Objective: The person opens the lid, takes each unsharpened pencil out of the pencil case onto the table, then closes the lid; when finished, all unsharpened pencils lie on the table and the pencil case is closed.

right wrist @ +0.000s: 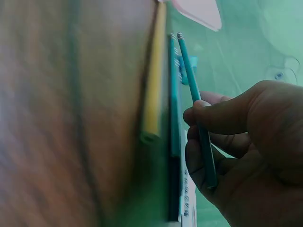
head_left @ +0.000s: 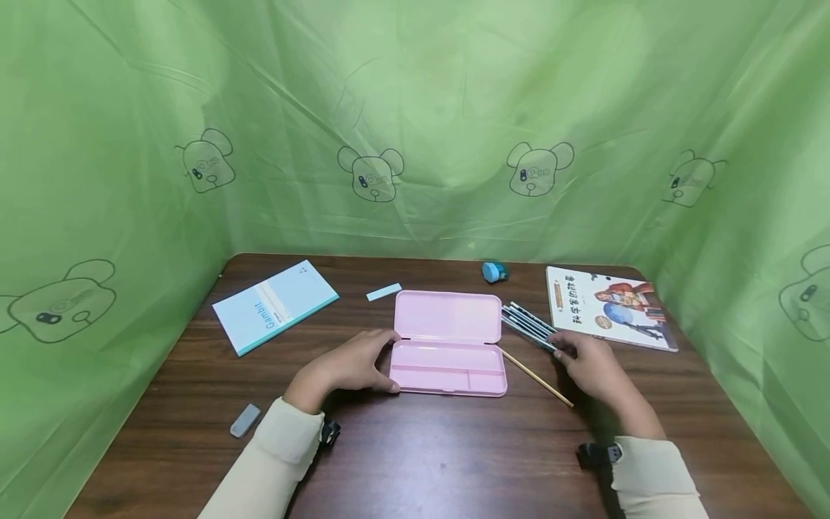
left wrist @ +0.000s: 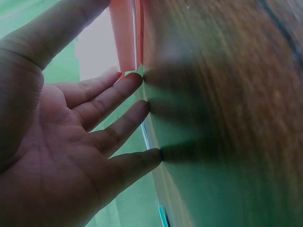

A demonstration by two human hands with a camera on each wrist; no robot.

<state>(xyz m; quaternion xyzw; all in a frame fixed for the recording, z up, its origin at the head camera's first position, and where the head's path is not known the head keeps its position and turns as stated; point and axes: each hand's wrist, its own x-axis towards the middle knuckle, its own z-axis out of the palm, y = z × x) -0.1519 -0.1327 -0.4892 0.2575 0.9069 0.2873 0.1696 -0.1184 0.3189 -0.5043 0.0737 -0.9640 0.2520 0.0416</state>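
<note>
A pink pencil case point(head_left: 447, 317) lies open and flat, its lid tipped back and its divided tray bare. My left hand point(head_left: 353, 364) holds its left end, thumb at the front corner and forefinger at the back one. In the left wrist view the other fingertips point(left wrist: 142, 106) reach down beside the table surface. To the right of the case, my right hand point(head_left: 586, 360) pinches a teal pencil point(right wrist: 191, 78) between thumb and fingers, tilted up. More teal pencils point(head_left: 524, 324) lie together under that hand. A yellow pencil point(head_left: 538, 378) lies slanted between case and hand.
Back left lies a light blue notebook point(head_left: 275, 306), with a pale strip point(head_left: 384, 292) beside it. A blue sharpener point(head_left: 495, 272) stands near the back edge. An illustrated book point(head_left: 612, 310) is at the right, and a grey eraser point(head_left: 245, 421) sits left of my left forearm.
</note>
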